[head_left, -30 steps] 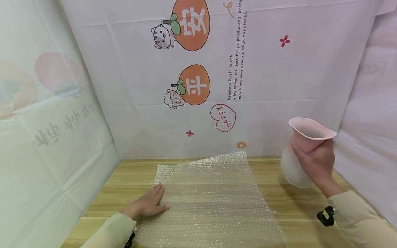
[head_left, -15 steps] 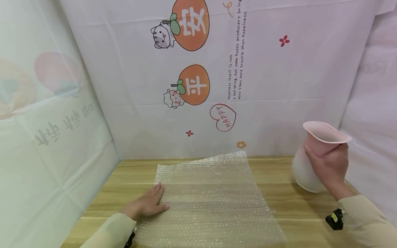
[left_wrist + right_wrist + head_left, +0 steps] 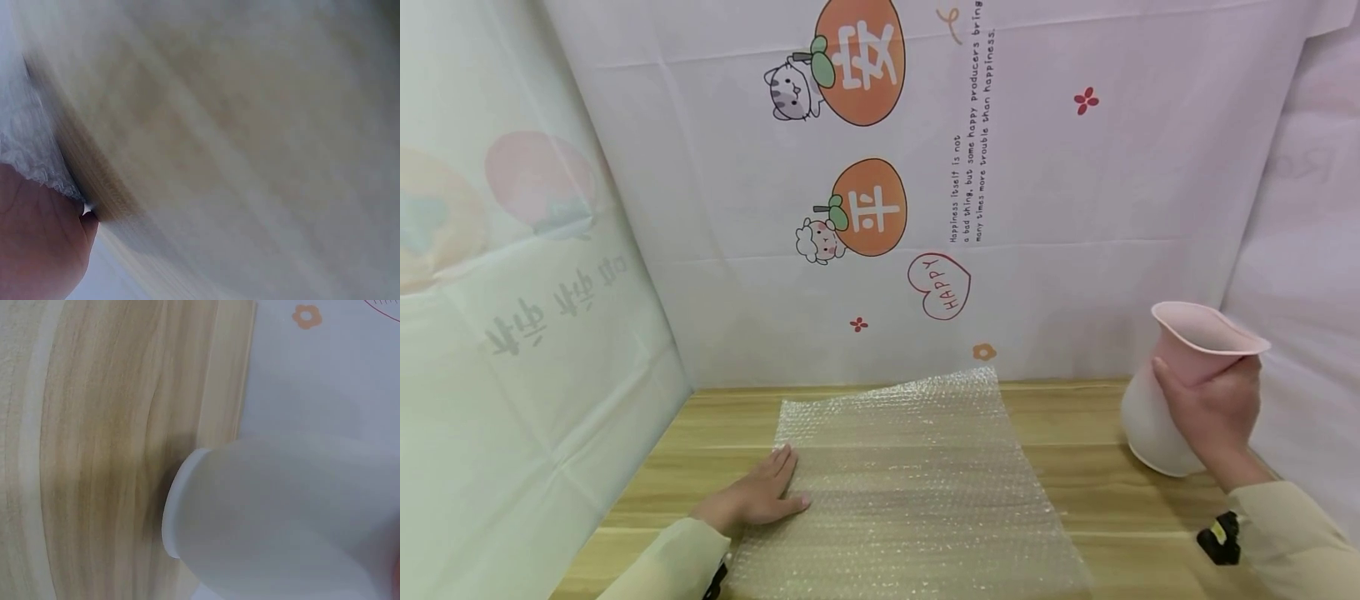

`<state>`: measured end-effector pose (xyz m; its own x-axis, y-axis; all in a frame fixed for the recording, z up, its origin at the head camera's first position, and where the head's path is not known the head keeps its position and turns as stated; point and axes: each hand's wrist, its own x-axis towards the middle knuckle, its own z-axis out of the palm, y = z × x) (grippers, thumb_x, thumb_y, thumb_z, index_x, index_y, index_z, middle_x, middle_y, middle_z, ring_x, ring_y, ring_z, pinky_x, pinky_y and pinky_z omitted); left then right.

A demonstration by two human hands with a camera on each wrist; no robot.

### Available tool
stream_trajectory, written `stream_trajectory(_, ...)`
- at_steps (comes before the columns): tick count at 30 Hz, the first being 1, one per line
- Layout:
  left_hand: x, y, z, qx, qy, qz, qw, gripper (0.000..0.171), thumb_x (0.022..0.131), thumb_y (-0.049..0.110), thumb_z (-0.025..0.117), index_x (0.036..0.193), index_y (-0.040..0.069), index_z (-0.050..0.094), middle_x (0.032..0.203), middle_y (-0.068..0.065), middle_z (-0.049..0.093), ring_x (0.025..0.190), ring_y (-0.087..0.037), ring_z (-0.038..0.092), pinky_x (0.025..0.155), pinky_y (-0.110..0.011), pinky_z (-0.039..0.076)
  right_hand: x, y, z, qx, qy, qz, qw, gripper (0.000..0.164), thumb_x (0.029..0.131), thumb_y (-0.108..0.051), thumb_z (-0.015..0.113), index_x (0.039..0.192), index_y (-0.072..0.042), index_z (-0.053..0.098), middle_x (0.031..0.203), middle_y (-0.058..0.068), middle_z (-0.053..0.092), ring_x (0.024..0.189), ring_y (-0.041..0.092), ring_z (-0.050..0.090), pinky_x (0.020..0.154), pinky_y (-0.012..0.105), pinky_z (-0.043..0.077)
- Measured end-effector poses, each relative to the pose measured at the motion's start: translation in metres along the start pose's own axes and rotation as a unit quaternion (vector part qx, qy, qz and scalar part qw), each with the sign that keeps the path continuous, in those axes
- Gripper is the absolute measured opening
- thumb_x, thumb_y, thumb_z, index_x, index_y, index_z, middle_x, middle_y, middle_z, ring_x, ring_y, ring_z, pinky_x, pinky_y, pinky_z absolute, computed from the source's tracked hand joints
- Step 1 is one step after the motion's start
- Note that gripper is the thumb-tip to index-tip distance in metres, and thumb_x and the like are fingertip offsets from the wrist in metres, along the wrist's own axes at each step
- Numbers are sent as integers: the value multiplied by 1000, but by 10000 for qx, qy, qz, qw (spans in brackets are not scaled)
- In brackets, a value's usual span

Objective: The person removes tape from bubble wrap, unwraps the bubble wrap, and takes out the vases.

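A sheet of bubble wrap (image 3: 917, 483) lies spread over the middle of the wooden table (image 3: 1097, 517). My left hand (image 3: 760, 492) rests on its left edge with the fingers straight. At the right, my right hand (image 3: 1217, 408) grips a vase (image 3: 1157, 417) round its neck. The vase has a wavy pink rim, a pink neck and a white round body, and it tilts a little. In the right wrist view the base of the vase (image 3: 250, 512) is close over the table. The left wrist view is blurred and shows part of the left hand (image 3: 37, 237) beside the bubble wrap (image 3: 31, 137).
A white printed cloth (image 3: 1075, 208) hangs behind the table's far edge. Another white cloth (image 3: 512, 417) hangs along the left side, and one more (image 3: 1292, 358) on the right, close beside the vase and right hand.
My right hand has carried the vase to the right and slightly down, nearer the table. The left hand and the bubble wrap have stayed in place.
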<state>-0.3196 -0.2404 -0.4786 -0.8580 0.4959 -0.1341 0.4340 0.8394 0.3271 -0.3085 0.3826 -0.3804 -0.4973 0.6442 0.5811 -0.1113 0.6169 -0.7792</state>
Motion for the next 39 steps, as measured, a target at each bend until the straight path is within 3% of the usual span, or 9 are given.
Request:
stream_trajectory(6, -1, 3, -1, -61, 30, -14, 10000, 94, 95, 60, 47, 150, -9, 18, 157, -28, 10, 145, -40, 7, 114, -53, 13, 0, 4, -2, -1, -15, 156, 9999, 86, 72, -29, 81, 144, -13, 36, 120, 13, 53, 108, 35, 50, 95, 46, 37)
stream_trajectory(12, -1, 3, -2, -44, 51, 11, 10000, 94, 95, 60, 47, 150, -10, 18, 157, -28, 10, 144, -40, 7, 114, -53, 13, 1, 10, -4, -8, 62, 180, 9998, 88, 72, -27, 81, 145, -10, 35, 122, 16, 52, 110, 39, 50, 97, 52, 36)
stream_trajectory(18, -1, 4, -3, 8, 27, 22, 10000, 94, 95, 61, 45, 150, -9, 18, 157, -28, 10, 145, -40, 7, 114, -53, 14, 4, 14, -3, -64, 255, 320, 9991, 78, 70, -32, 80, 137, -17, 42, 104, -6, 50, 98, 29, 50, 88, 43, 39)
stream_trajectory(21, -2, 6, -4, -17, 5, 27, 10000, 95, 94, 62, 45, 150, -10, 18, 156, -29, 11, 144, -41, 7, 114, -54, 14, 7, 15, -3, -123, 333, 376, 9987, 70, 69, -36, 79, 130, -21, 47, 95, -11, 48, 92, 27, 50, 82, 45, 39)
stream_trajectory(25, -2, 6, -3, -8, 5, 29, 10000, 95, 94, 61, 46, 150, -11, 18, 156, -30, 11, 144, -41, 8, 114, -54, 14, 10, 17, -2, -137, 347, 424, 9984, 75, 69, -39, 79, 134, -19, 46, 103, 1, 55, 97, 32, 52, 85, 51, 39)
stream_trajectory(28, -1, 5, -2, 20, 2, 35, 10000, 93, 95, 59, 46, 150, -11, 18, 156, -30, 11, 144, -41, 8, 114, -54, 14, 12, 19, -3, -155, 326, 537, 9979, 80, 68, -40, 80, 138, -22, 44, 107, 3, 57, 97, 27, 54, 85, 43, 41)
stream_trajectory(33, 1, 1, 0, 32, -4, 39, 10000, 94, 95, 61, 45, 150, -10, 17, 157, -28, 9, 145, -40, 6, 114, -52, 13, 15, 17, -5, 14, 272, 557, 9981, 73, 67, -38, 82, 132, -35, 50, 100, -7, 59, 88, 7, 51, 77, 24, 38)
stream_trajectory(39, 3, -4, 3, 26, 22, 23, 10000, 95, 94, 63, 45, 151, -8, 17, 158, -26, 9, 145, -38, 6, 114, -52, 14, 17, 17, -2, -15, 237, 558, 9982, 73, 67, -37, 81, 132, -37, 50, 99, -9, 59, 86, 4, 51, 76, 22, 37)
